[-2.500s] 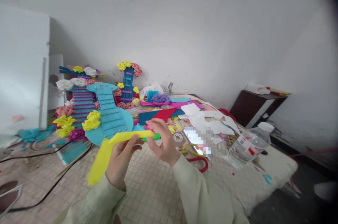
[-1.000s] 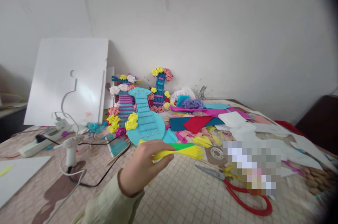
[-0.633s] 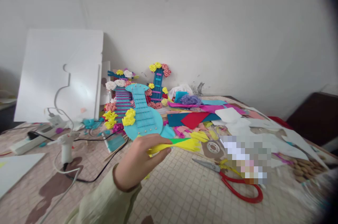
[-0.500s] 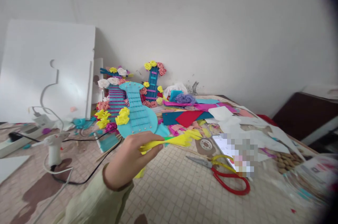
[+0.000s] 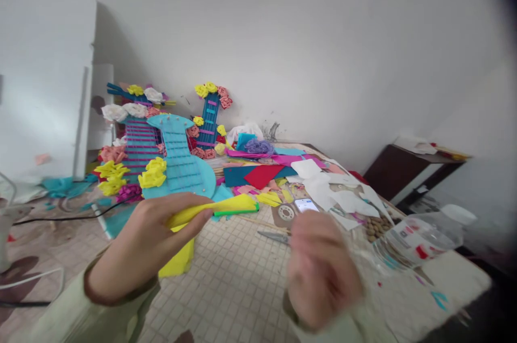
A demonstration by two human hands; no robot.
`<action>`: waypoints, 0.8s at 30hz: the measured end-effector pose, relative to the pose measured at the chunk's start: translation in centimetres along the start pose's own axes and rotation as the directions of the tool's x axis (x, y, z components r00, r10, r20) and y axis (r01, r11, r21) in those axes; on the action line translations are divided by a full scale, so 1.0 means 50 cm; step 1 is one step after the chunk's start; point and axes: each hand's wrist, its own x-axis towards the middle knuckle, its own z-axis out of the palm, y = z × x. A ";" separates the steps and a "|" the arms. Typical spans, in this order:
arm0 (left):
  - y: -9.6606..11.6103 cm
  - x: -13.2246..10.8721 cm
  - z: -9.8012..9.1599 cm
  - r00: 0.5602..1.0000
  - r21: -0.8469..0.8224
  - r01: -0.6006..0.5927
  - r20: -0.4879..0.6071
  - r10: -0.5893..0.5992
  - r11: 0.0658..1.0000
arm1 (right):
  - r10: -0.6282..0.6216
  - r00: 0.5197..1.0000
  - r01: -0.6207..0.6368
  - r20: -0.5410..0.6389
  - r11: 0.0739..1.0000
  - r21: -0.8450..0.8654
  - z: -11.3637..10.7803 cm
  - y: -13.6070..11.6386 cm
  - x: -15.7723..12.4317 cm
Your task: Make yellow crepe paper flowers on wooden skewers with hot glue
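Over the table (image 5: 242, 285), in from its right edge, yellow paper (image 5: 236, 202) is pinched in the left hand (image 5: 147, 238), its far end left free, apparently so it is not crushed; a green strip (image 5: 236, 212) is seen along its underside. The right hand (image 5: 323, 270) is too blurred for its grip to be told; scissors (image 5: 275, 237) are partly hidden behind it. Near the back edge, a blue guitar (image 5: 189, 173) is propped, seemingly to save room.
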 end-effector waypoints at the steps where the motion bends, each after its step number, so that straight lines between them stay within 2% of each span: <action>1: -0.005 0.001 0.006 1.000 -0.005 0.016 -0.009 -0.016 1.000 | 0.010 0.998 -0.009 -0.068 1.000 0.015 0.015 0.022 0.009; 3: -0.014 0.004 0.020 0.999 -0.002 0.044 -0.012 -0.044 0.999 | 0.082 0.981 -0.069 -0.174 0.995 0.077 0.045 0.067 0.019; 4: -0.017 0.006 0.029 0.998 0.006 0.055 -0.004 -0.055 0.998 | 0.134 0.974 -0.114 -0.182 0.986 0.118 0.058 0.088 0.019; 8: -0.025 0.005 0.073 0.997 0.020 0.058 0.056 -0.059 0.998 | 0.314 0.946 -0.285 -0.085 0.926 0.249 0.087 0.139 -0.012; 12: -0.024 -0.004 0.117 0.982 0.004 0.092 0.165 -0.092 0.996 | 0.426 0.902 -0.380 -0.077 0.864 0.332 0.085 0.149 -0.029; 16: -0.017 -0.012 0.143 0.950 -0.011 0.161 0.272 -0.152 0.987 | 0.423 0.904 -0.381 -0.057 0.859 0.342 0.076 0.155 -0.019; 19: -0.013 -0.020 0.148 0.902 -0.052 0.231 0.387 -0.193 0.972 | 0.380 0.925 -0.352 -0.010 0.868 0.349 0.073 0.165 -0.019; 24: -0.027 -0.062 0.155 0.825 -0.151 0.427 0.470 -0.315 0.892 | 0.303 0.946 -0.324 0.115 0.886 0.333 0.080 0.173 -0.033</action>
